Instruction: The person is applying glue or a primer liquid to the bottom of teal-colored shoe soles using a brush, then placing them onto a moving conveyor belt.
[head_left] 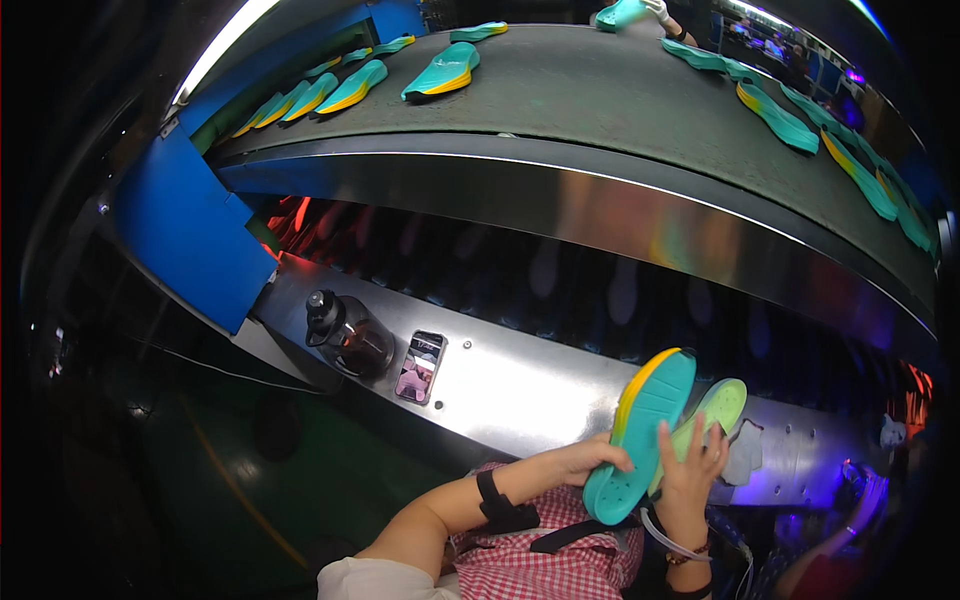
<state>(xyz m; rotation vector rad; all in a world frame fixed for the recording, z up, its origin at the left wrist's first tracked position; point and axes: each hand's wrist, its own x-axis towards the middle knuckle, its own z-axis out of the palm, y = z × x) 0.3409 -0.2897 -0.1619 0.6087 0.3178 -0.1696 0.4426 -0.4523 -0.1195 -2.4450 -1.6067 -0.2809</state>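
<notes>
A teal shoe sole with a yellow edge [655, 408] is tilted upright above the front of the metal bench. My left hand [597, 460] grips its lower left side, thumb on the teal face. Close to its right side is my right hand [690, 472], open with fingers spread, the thumb near the teal sole's edge. Behind those fingers shows a pale green sole [728, 403], partly covered by the hand and the teal sole. Whether the right fingers press on the green one, I cannot tell.
The metal bench [515, 395] bears a dark bottle [350, 335], a phone [420, 368] and a whitish cloth [743, 455]. Beyond it runs a raised conveyor belt [590, 90] with several teal soles [445, 72]. Another person's gloved hand [656, 10] is at the far side.
</notes>
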